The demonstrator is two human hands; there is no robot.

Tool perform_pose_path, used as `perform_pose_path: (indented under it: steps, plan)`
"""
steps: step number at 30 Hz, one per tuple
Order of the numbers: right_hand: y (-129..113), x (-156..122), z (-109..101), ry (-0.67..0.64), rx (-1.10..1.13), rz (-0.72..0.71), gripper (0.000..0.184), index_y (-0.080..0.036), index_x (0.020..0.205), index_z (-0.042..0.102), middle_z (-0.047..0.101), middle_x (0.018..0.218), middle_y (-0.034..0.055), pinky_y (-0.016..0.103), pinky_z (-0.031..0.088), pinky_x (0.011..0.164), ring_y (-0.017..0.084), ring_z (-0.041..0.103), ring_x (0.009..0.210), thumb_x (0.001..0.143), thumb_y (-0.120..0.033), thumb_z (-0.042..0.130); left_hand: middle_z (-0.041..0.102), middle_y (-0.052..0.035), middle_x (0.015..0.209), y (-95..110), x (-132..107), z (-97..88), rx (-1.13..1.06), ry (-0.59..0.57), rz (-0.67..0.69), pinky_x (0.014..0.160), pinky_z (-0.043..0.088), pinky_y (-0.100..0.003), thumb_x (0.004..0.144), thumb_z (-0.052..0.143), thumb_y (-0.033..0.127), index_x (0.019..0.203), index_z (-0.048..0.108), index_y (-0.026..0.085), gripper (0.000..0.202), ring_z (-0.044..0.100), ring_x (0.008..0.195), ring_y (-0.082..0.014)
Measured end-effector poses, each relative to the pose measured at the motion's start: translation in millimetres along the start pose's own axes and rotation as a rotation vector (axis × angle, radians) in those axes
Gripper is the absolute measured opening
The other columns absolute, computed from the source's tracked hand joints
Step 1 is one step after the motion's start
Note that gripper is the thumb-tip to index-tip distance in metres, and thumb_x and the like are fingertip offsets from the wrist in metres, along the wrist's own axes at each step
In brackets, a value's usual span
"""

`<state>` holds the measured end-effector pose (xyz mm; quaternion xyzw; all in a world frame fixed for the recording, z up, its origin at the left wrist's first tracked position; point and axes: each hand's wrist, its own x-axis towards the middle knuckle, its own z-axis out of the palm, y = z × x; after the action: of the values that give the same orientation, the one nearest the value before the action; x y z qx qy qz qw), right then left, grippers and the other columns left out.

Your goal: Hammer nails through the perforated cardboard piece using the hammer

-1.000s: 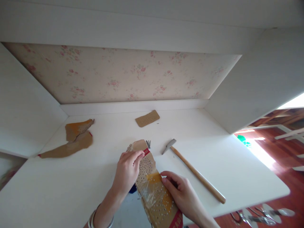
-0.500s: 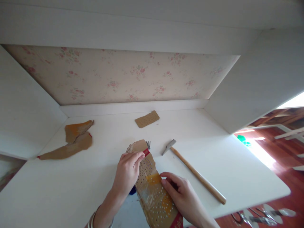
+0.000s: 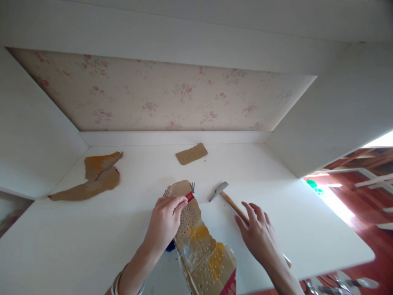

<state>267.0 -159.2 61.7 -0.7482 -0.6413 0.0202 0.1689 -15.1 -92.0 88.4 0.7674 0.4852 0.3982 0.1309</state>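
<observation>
A long torn piece of cardboard [image 3: 199,246], full of small punched holes, with orange and red print, lies in front of me. My left hand [image 3: 167,217] rests on its upper part, thumb and fingertips pinched together near a red strip; what is between them is hidden. Over the wooden handle of a hammer [image 3: 235,203] is my right hand [image 3: 259,231], its fingers apart and hiding part of the handle. The hammer's metal head points away from me. Several thin grey nails [image 3: 192,187] lie by the cardboard's far end.
A small pricked cardboard piece [image 3: 191,154] lies at the back of the white table [image 3: 138,168]. Torn cardboard scraps [image 3: 98,180] are at the left. Something dark blue [image 3: 170,246] shows under the held cardboard. White side panels and a floral wall enclose the table.
My right hand has let go of the cardboard's right edge and moved right, over the hammer's handle. My left hand has stayed in place.
</observation>
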Motion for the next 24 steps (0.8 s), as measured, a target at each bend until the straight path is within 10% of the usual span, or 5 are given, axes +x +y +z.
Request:
perform_pose_path:
  steps: [6, 14, 24]
  plan:
    - [35, 0, 34, -0.175, -0.217, -0.029, 0.032, -0.020, 0.116, 0.057, 0.065, 0.104, 0.0133, 0.041, 0.049, 0.071, 0.030, 0.064, 0.089, 0.099, -0.036, 0.036, 0.076, -0.0014, 0.089, 0, 0, 1.9, -0.029, 0.008, 0.000, 0.076, 0.051, -0.033, 0.095, 0.056, 0.026, 0.093, 0.069, 0.023, 0.014, 0.070, 0.080, -0.0189]
    - [-20, 2, -13, -0.342, 0.684, 0.391, 0.053, -0.023, 0.100, 0.059, 0.057, 0.064, -0.0007, 0.025, 0.037, 0.040, 0.015, 0.051, 0.047, 0.094, -0.066, 0.029, 0.076, -0.0017, 0.087, 1, 0, 2.8, -0.067, -0.041, -0.036, 0.077, 0.050, -0.034, 0.094, 0.056, 0.023, 0.091, 0.069, 0.024, 0.014, 0.069, 0.078, -0.0181]
    - [-71, -18, -50, -0.389, 0.698, 0.066, 0.049, -0.024, 0.088, 0.064, 0.065, 0.069, 0.0027, 0.024, 0.048, 0.058, 0.017, 0.058, 0.062, 0.093, -0.063, 0.036, 0.074, -0.0001, 0.080, 0, 1, 4.7, -0.027, -0.066, -0.047, 0.075, 0.049, -0.037, 0.093, 0.056, 0.020, 0.083, 0.069, 0.024, 0.017, 0.068, 0.075, -0.0198]
